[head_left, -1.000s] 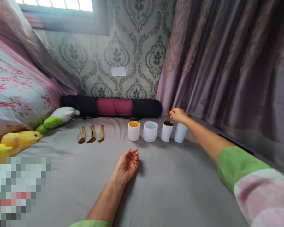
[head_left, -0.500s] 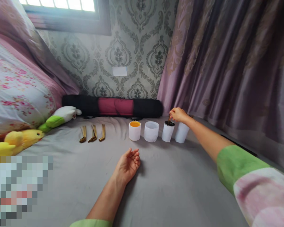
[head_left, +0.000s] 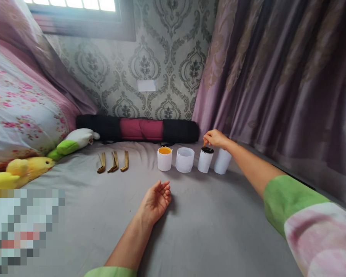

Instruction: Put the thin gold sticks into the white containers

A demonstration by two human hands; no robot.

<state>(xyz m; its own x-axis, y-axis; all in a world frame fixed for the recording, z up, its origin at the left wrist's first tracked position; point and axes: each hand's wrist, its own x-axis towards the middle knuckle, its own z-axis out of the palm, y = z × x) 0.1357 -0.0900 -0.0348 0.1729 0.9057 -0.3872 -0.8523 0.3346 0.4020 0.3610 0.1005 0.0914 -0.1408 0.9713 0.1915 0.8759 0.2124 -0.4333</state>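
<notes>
My right hand (head_left: pixel 215 138) pinches a thin orange-brown stick (head_left: pixel 204 142), held upright over the dark mouth of a white-wrapped can (head_left: pixel 205 162). Whether its lower end is inside the can I cannot tell. Partly behind my right wrist stands another white-wrapped container (head_left: pixel 222 162). My left hand (head_left: pixel 159 200) rests palm up on the grey sheet (head_left: pixel 213 227), its fingers loosely curled and holding nothing. Beyond it are a wide whitish tub (head_left: pixel 185 161) and a white-wrapped container with an orange inside (head_left: pixel 164 160).
To the left lie several thin golden-brown bent sticks in three groups, the middle group (head_left: pixel 113 162) among them. A black and maroon roll (head_left: pixel 141 129) lies along the wall. Plush toys (head_left: pixel 31 165) sit at far left; a curtain (head_left: pixel 271 77) hangs at right.
My right hand has shifted slightly up and left with the stick, and more of the stick shows above the can's rim. My left hand has stayed in place.
</notes>
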